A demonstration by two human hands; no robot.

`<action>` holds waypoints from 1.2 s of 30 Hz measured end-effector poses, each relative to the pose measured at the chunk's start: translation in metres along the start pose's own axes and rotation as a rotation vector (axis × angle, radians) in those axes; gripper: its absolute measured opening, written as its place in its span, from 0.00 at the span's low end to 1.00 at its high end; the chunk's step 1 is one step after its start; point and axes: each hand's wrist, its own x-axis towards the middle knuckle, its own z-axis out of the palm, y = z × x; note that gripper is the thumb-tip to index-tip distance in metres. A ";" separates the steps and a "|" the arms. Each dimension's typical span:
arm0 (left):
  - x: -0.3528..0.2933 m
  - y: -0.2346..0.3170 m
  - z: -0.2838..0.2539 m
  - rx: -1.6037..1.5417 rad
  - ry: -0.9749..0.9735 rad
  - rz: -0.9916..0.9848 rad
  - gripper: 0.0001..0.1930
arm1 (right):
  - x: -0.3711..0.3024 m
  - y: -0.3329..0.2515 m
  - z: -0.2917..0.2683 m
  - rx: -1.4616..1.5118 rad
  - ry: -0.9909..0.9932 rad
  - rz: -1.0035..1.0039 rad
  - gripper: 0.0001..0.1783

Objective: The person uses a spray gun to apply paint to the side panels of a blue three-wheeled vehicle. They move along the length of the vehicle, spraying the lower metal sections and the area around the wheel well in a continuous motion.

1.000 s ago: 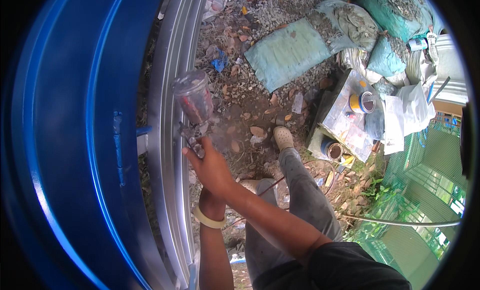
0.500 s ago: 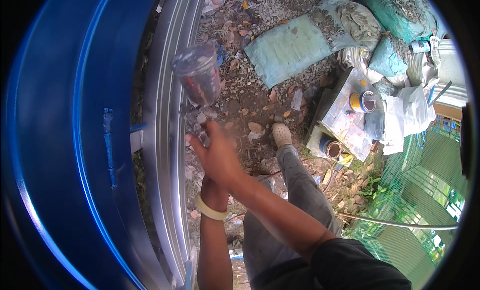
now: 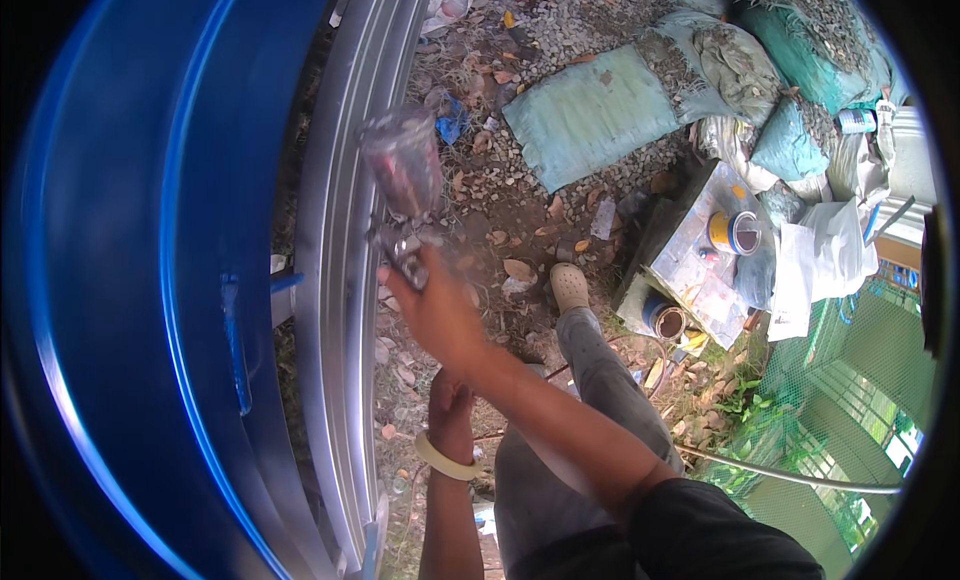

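Observation:
A paint spray gun (image 3: 408,262) with a clear, paint-smeared cup (image 3: 402,170) is in my right hand (image 3: 440,315), whose fingers are closed around its grip. Both the gun and the hand are slightly blurred. The cup sits at the gun's top end, over the inner edge of a silver metal rail (image 3: 335,230). My left hand (image 3: 452,405), with a pale band on its wrist, is just below my right hand and partly behind that forearm. Its fingers are hidden. Beyond the rail on the left stands a large glossy blue panel (image 3: 110,280).
A flat pale-green sack (image 3: 590,115) lies on gravel ahead, with filled sacks (image 3: 800,55) behind it. To the right, a paint-stained board (image 3: 700,250) carries an open paint can (image 3: 735,233); another can (image 3: 664,318) stands beside it. A hose (image 3: 800,470) and green netting (image 3: 800,420) lie further right.
My left hand has dropped back from my right hand, leaving more of its wrist apart. The spray gun has turned slightly, showing more of its metal body. The view has shifted a little.

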 end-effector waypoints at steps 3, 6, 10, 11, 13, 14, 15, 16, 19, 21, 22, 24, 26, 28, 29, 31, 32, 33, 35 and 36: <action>0.004 -0.028 0.008 0.163 0.100 0.079 0.38 | 0.052 -0.018 -0.019 -0.034 0.017 0.054 0.26; -0.005 -0.044 0.018 0.264 0.095 -0.074 0.40 | 0.103 -0.021 -0.037 0.053 0.068 -0.022 0.26; -0.021 -0.073 0.030 0.340 0.017 -0.219 0.36 | 0.157 -0.033 -0.061 0.074 0.149 -0.119 0.26; -0.025 -0.080 0.035 0.302 0.008 -0.273 0.34 | 0.167 -0.037 -0.068 0.049 0.167 -0.117 0.26; -0.034 -0.101 0.035 0.328 -0.050 -0.244 0.33 | 0.184 -0.053 -0.081 0.029 0.179 -0.131 0.26; -0.038 -0.111 0.037 0.340 -0.085 -0.234 0.32 | 0.189 -0.060 -0.089 0.029 0.185 -0.137 0.26; -0.042 -0.117 0.042 0.335 -0.089 -0.250 0.32 | 0.190 -0.063 -0.093 0.030 0.189 -0.140 0.26; -0.047 -0.123 0.048 0.330 -0.096 -0.266 0.31 | 0.190 -0.064 -0.096 0.023 0.185 -0.140 0.26; -0.054 -0.124 0.062 0.363 -0.170 -0.325 0.32 | 0.181 -0.072 -0.104 0.029 0.154 -0.106 0.27; -0.058 -0.116 0.073 0.408 -0.227 -0.337 0.32 | 0.157 -0.076 -0.102 0.076 0.091 -0.043 0.27; -0.060 -0.109 0.078 0.469 -0.255 -0.349 0.33 | 0.147 -0.074 -0.098 0.080 0.061 -0.001 0.27; -0.063 -0.114 0.072 0.526 -0.344 -0.345 0.32 | 0.123 -0.062 -0.085 0.083 0.001 0.085 0.28; -0.063 -0.135 0.057 0.396 -0.439 -0.299 0.32 | 0.090 -0.051 -0.071 0.025 -0.032 0.054 0.28; -0.064 -0.118 0.058 0.650 -0.558 -0.241 0.33 | 0.060 -0.040 -0.064 -0.001 -0.072 0.069 0.29; -0.066 -0.115 0.058 0.715 -0.595 -0.205 0.33 | 0.045 -0.037 -0.062 0.005 -0.102 0.098 0.29; -0.068 -0.112 0.058 0.848 -0.624 -0.125 0.33 | 0.021 -0.031 -0.057 0.000 -0.169 0.157 0.30; -0.067 -0.110 0.060 0.919 -0.618 -0.073 0.33 | 0.012 -0.033 -0.057 -0.012 -0.205 0.180 0.30; -0.066 -0.109 0.063 1.002 -0.597 0.007 0.34 | 0.007 -0.035 -0.056 -0.024 -0.243 0.204 0.30; -0.058 -0.112 0.072 1.168 -0.553 0.174 0.34 | 0.013 -0.037 -0.057 0.002 -0.256 0.272 0.29; -0.049 -0.113 0.079 1.237 -0.540 0.257 0.34 | 0.020 -0.035 -0.057 -0.001 -0.249 0.266 0.30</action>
